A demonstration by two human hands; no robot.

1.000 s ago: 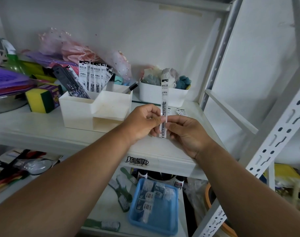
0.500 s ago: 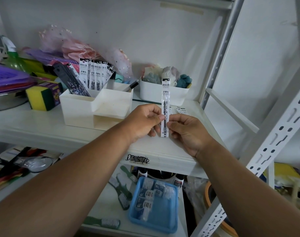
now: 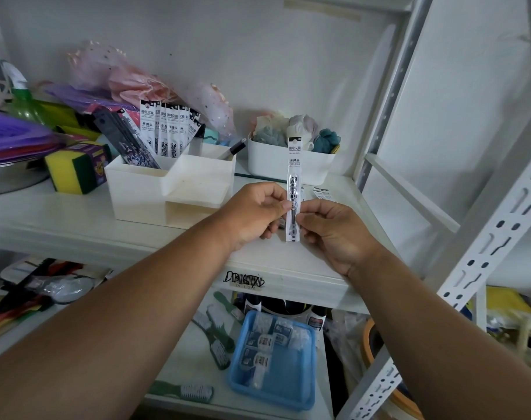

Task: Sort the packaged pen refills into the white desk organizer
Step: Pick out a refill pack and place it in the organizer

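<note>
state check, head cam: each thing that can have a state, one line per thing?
left hand: pinching the held refill pack
right hand: pinching the same pack
held refill pack: upright, sealed, above the shelf
white desk organizer: front tray empty, rear left compartment filled
sorted refill packs: upright in the rear left compartment
black pen: leaning in the rear right compartment
white bin: full of cloth items

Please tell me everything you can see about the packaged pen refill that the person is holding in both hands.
The packaged pen refill is a long, narrow sleeve, seemingly clear plastic, with a white header card printed in black characters on top. A dark, slim refill shows through the clear lower part. It stands nearly upright in front of the shelf edge, right of the white desk organizer. The left hand and right hand pinch its lower half from either side; its top and bottom ends are free.
</note>
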